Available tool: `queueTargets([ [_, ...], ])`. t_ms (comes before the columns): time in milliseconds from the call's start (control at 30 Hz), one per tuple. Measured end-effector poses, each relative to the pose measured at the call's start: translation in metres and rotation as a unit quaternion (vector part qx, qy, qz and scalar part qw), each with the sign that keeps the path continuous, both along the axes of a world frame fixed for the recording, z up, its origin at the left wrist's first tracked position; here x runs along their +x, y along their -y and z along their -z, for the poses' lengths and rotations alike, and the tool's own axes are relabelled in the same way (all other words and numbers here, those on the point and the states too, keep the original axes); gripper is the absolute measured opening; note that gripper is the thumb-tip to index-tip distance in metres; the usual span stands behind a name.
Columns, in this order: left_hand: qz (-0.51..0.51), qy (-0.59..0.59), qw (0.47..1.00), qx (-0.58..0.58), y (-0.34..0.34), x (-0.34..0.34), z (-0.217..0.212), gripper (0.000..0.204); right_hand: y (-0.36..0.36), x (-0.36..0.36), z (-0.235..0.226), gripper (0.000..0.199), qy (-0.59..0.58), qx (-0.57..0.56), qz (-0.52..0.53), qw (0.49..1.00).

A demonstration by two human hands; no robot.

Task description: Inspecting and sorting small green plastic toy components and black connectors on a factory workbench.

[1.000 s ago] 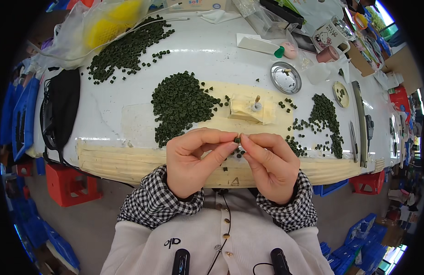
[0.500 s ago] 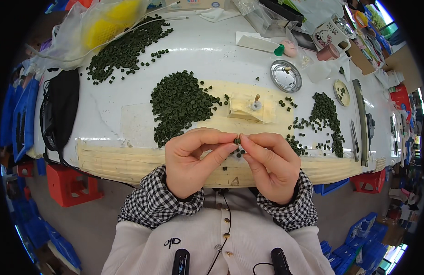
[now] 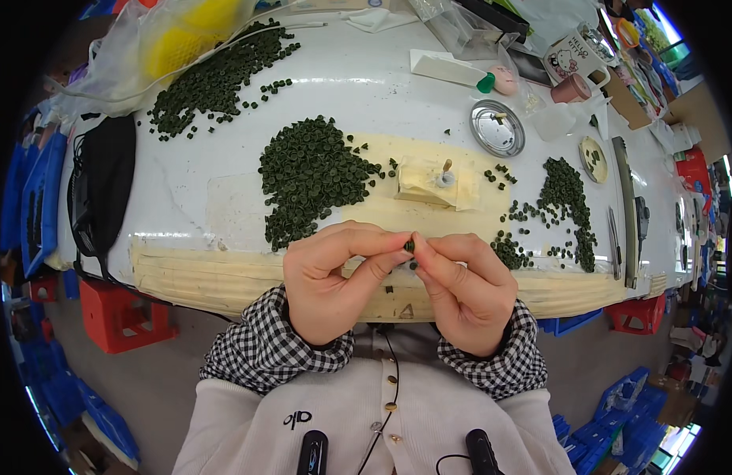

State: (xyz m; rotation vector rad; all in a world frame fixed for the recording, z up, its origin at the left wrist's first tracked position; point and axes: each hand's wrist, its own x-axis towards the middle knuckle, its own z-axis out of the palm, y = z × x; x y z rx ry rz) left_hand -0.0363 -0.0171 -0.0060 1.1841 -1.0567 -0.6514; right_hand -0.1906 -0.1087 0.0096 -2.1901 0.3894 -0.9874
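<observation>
Between the fingertips of both hands sits one small dark green rubber-like part, held over the near edge of the table. My left hand pinches it from the left with thumb and forefinger. From the right, the thumb and forefinger of my right hand close on it too. Beyond my left hand lies a large heap of like dark green parts, some showing a cone or cap shape. Past my hands stands a taped, cream-coloured block with a short upright peg.
Another green heap spreads at the far left, beside a clear bag. On the right are a smaller pile, a round metal dish, a small yellowish dish, tweezers and a mug. A black pouch lies left.
The small green part has turned slightly between my fingertips, showing more of itself. Both hands stay pinched on it in nearly the same place.
</observation>
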Motion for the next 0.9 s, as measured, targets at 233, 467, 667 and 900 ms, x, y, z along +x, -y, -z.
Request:
queueTargets([
  [233,0.04,-0.106,0.993,0.028,-0.0019,-0.001,0.0007,0.017,0.0079,-0.0004,-0.0006,0.043,-0.007,-0.114,-0.013,0.993],
  [467,0.052,-0.143,0.988,0.016,0.0001,-0.0011,0.0002,0.017,0.0063,-0.0025,0.0005,0.042,-0.004,-0.065,-0.004,0.998],
  [667,0.058,-0.144,0.988,0.015,-0.0005,0.0,0.0023,0.018,0.0055,-0.0044,-0.0017,0.04,-0.008,-0.03,-0.002,1.0],
  [900,0.059,-0.143,0.988,0.017,-0.0007,0.0001,0.0021,0.018,0.0051,-0.0055,-0.0033,0.038,-0.013,-0.013,-0.004,1.0],
])
